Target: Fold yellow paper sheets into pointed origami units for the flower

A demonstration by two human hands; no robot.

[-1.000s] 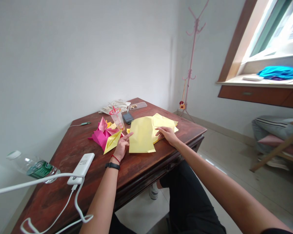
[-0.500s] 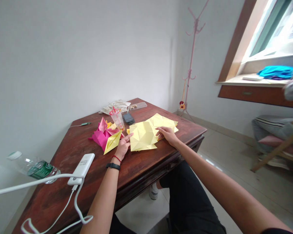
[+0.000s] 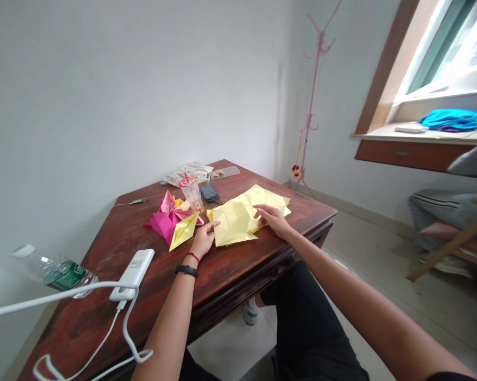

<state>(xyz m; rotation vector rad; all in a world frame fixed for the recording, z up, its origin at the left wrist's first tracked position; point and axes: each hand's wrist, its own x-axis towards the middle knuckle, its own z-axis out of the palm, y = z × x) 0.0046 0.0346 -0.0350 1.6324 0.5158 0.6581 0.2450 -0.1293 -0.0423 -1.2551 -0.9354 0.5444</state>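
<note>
Some tabletop (image 3: 226,262) separates the yellow sheets (image 3: 234,223) from the near edge (image 3: 262,260).

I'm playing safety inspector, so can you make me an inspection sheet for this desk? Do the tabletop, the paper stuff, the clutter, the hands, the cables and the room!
Tabletop: reddish-brown table.
Paper: creased yellow sheets overlap near the front edge; pink folded paper sits beside them, with a yellow folded piece.
Clutter: cup with a red straw, green-labelled bottle, white power bank, and a blurred dark thing.
Left hand: fingertips at the sheets' left edge.
Right hand: at the sheets' right side; grip unclear.
Cables: thick white cable passes in front of the bottle; a thinner one plugs into the power bank.
Room: pink coat stand, window at right.
</note>
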